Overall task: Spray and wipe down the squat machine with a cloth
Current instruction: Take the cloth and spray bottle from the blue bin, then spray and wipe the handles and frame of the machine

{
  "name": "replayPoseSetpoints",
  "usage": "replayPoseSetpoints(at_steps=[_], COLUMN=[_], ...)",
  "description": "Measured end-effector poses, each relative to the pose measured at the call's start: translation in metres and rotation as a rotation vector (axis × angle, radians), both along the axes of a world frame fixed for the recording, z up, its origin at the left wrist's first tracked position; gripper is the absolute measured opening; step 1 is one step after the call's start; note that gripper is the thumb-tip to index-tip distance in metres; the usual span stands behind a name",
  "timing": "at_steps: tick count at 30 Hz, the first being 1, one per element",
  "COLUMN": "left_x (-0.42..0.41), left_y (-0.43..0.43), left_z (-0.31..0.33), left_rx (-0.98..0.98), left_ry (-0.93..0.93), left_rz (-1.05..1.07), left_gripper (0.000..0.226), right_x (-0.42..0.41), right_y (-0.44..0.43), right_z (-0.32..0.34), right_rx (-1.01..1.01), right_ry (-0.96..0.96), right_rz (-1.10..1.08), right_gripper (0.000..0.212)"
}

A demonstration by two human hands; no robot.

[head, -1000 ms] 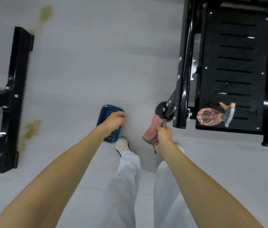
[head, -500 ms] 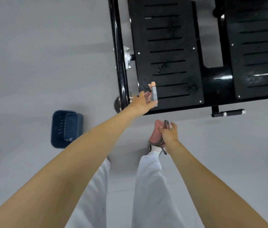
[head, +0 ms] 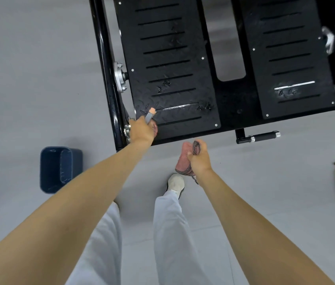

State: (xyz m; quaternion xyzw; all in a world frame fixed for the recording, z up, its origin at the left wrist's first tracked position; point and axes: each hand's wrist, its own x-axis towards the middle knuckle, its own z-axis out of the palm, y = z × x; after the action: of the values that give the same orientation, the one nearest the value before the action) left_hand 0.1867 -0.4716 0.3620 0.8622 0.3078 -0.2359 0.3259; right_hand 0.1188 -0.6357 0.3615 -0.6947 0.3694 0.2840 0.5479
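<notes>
Our left hand (head: 142,131), fingers curled round the spray bottle (head: 149,117), is the nearer one, its nozzle pointing forward-right across the footplate (head: 172,64) of the squat machine (head: 105,58), while our right hand (head: 201,159), fingers clenched on the cloth (head: 183,160), hangs just short of the front edge.

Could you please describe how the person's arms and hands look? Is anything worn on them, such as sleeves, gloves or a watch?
The left arm and right arm are bare as far as the picture shows: no sleeves. The left hand and right hand have no gloves, and no watch or bracelet shows. Below are pale grey trousers and a white shoe.
</notes>
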Motion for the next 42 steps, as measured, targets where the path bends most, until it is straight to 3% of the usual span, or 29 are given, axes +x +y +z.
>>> replayPoseSetpoints(at_steps=[3,7,10,14,19,21,24,26,30,35,42], left_x=[-0.005,-0.005,0.004,0.02,0.039,0.047,0.056,0.064,0.077,0.089,0.088], left_y=[-0.008,-0.012,-0.017,-0.02,-0.005,0.001,0.007,0.011,0.019,0.006,-0.033], left_z=[0.009,0.027,0.056,0.128,0.233,0.284,0.353,0.399,0.477,0.549,0.576], left_rx=[-0.024,-0.06,-0.132,-0.182,-0.207,-0.248,-0.297,-0.325,-0.392,-0.428,-0.518], left_ry=[-0.111,-0.206,-0.271,-0.381,-0.484,-0.523,-0.576,-0.608,-0.659,-0.749,-0.806], left_rz=[-0.114,-0.313,-0.44,-0.595,-0.774,-0.8,-0.803,-0.802,-0.763,-0.623,-0.773], left_gripper=[0.023,0.025,0.025,0.019,0.016,0.021,0.022,0.022,0.026,0.032,0.031], right_x=[0.004,0.009,0.014,0.023,0.034,0.045,0.058,0.068,0.087,0.109,0.136], right_y=[-0.011,-0.02,-0.017,0.0,0.022,0.029,0.037,0.041,0.047,0.038,-0.015], right_z=[0.001,0.003,0.015,0.065,0.159,0.191,0.24,0.278,0.352,0.429,0.467], right_rx=[-0.005,-0.084,-0.136,-0.153,-0.142,-0.072,0.211,0.344,0.455,0.417,0.468], right_ry=[-0.057,-0.134,-0.147,-0.208,-0.217,-0.141,-0.052,-0.139,-0.299,-0.461,-0.528], right_rz=[0.017,-0.001,0.001,-0.039,-0.282,-0.345,-0.399,-0.365,-0.375,-0.308,-0.257], right_gripper=[0.054,0.039,0.043,0.038,0.039,0.041,0.056,0.058,0.087,0.067,0.06])
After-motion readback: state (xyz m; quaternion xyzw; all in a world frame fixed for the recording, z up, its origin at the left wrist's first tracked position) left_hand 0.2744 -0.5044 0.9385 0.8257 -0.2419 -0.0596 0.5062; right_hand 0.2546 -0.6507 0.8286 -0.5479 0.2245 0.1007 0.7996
